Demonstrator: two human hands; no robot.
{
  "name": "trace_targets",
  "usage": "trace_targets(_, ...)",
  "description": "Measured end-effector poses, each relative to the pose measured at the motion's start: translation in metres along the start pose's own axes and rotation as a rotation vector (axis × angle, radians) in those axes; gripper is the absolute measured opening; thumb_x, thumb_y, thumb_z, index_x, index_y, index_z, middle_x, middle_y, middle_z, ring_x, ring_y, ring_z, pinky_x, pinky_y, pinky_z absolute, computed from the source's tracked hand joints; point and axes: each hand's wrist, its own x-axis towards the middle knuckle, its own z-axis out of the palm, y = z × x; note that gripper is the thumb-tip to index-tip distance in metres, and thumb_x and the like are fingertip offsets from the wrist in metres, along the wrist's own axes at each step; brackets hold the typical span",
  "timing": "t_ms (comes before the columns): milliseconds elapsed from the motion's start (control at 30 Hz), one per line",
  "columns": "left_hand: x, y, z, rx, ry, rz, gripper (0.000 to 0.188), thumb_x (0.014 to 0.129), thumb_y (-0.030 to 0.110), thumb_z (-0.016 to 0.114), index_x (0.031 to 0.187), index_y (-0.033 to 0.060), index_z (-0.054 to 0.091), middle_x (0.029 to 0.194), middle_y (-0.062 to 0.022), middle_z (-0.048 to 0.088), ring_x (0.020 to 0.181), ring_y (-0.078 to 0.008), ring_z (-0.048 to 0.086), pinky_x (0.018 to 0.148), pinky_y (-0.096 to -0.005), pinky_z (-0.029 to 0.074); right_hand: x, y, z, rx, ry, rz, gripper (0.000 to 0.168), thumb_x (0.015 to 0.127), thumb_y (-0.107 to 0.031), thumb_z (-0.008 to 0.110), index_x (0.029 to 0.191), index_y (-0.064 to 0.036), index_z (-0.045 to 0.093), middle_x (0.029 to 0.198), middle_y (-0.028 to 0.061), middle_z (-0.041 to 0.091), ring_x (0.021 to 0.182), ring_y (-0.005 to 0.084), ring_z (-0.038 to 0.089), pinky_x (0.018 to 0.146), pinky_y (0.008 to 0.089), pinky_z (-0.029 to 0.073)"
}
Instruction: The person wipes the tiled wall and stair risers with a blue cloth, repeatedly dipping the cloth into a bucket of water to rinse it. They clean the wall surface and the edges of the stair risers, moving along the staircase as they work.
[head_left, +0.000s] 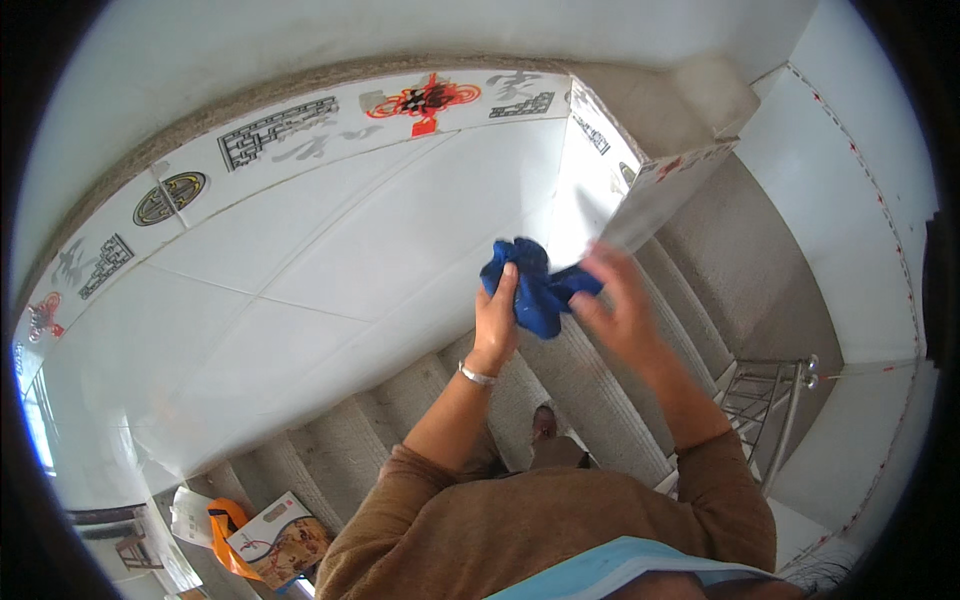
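Observation:
Bunched in front of me over the stairs is a blue cloth (536, 296). My left hand (496, 322) grips its left part, the thumb lying on top of the folds. At the cloth's right end is my right hand (615, 304), blurred, with its fingers spread beside a narrow end of the fabric; whether they touch it I cannot tell. The left wrist wears a light bracelet (477, 373).
Grey steps (600, 382) run beneath me, beside a white tiled wall (360, 277) with printed patterns. A metal railing (784, 420) stands at the right. A printed box (281, 540) and an orange bag (226, 532) rest on lower left steps.

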Motion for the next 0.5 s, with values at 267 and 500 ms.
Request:
trace_targets(267, 0.142, -0.011, 0.124, 0.467, -0.231, 0.775, 0.057, 0.092, 0.032, 0.05, 0.129, -0.008, 0.033, 0.121, -0.0204, 0.045, 0.112, -0.0283, 0.042, 0.1, -0.0357, 0.029, 0.089, 0.109, -0.006, -0.283, 0.63, -0.114, 0.046, 0.089, -0.024, 0.045, 0.128, 0.0, 0.041, 0.133, 0.0177, 0.04, 0.124, 0.0347, 0.035, 0.105, 0.0477, 0.02)
trace_targets(500, 0.164, -0.175, 0.052, 0.263, 0.02, 0.227, 0.057, 0.094, 0.024, 0.046, 0.136, -0.0069, 0.023, 0.125, -0.0193, 0.043, 0.113, -0.0239, 0.043, 0.098, -0.0318, 0.032, 0.101, 0.155, 0.017, -0.281, 0.74, -0.288, 0.047, 0.094, -0.034, 0.031, 0.127, 0.0, 0.033, 0.13, 0.0203, 0.037, 0.125, 0.0333, 0.033, 0.104, 0.0468, 0.025)
